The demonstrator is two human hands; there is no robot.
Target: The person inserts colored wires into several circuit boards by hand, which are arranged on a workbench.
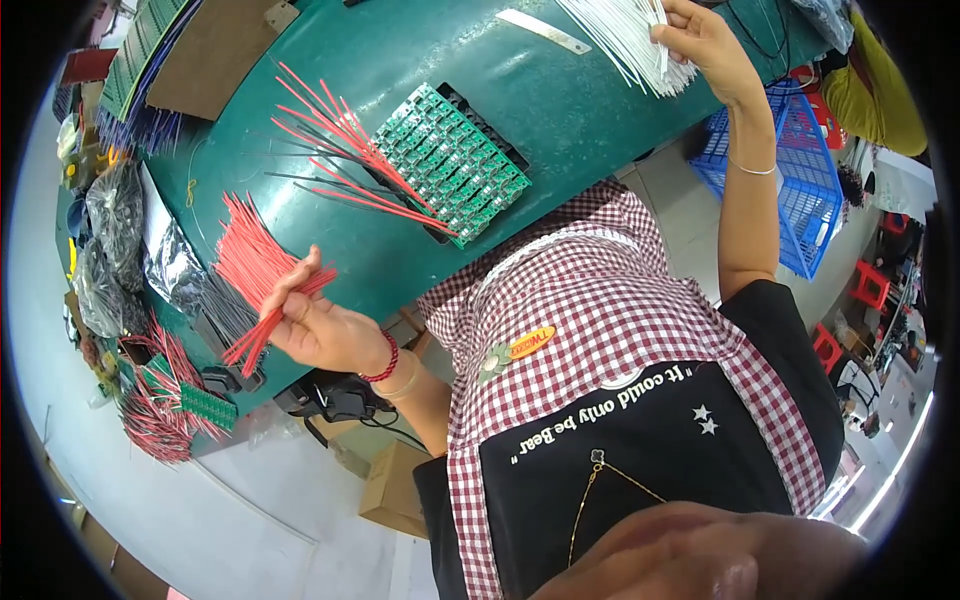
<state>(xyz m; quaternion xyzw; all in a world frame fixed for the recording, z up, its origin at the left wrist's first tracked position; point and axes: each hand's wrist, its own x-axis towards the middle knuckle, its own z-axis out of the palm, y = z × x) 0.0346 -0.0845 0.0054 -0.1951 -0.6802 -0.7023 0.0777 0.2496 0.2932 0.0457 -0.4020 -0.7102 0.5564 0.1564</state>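
Observation:
My left hand [325, 330] is closed around several red wires [250, 342], right beside a larger bundle of loose red wires [255, 250]. At the far right, my right hand [705, 45] pinches white wires [658, 35] over a spread bundle of white wires [615, 35]. Between the hands lies a panel of small green circuit boards [450, 165] on a black holder [487, 125]. Red wires [335, 125] and black wires [320, 182] fan out leftward from the panel's left and near edges.
A metal ruler [545, 31] lies near the white wires on the green table [400, 40]. Dark grey wires [228, 305] sit left of my left hand. Wired boards [165, 400] are piled at the left edge. A blue plastic basket [805, 185] stands off the table's right side.

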